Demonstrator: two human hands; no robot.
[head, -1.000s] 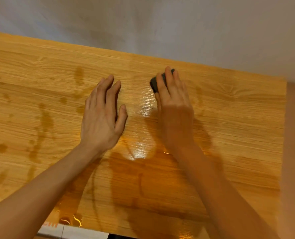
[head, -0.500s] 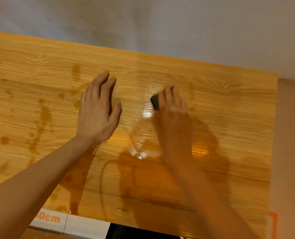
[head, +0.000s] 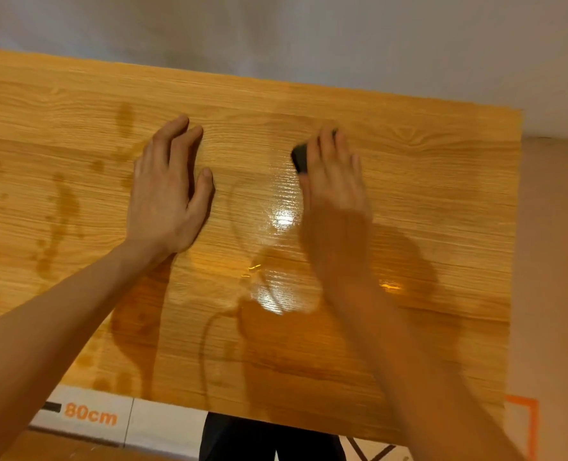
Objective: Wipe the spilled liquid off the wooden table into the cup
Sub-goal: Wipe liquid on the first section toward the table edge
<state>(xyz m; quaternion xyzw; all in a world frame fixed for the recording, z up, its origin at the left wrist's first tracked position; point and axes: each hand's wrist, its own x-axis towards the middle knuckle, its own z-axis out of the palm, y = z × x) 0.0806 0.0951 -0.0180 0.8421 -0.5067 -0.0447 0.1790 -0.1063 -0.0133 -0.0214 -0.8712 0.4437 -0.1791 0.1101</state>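
Pressing a small dark wiper [head: 299, 158] flat under the fingers, the right hand [head: 334, 184] likely slides easily on the wet wooden table [head: 409, 194]; the left hand [head: 166, 194] lies open

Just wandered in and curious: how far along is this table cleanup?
Early days. Done: nothing looks dry. In hand: the right hand presses a dark wiper beside a shiny puddle; the left hand lies flat. Left: the puddle, dark splotches; no cup visible.
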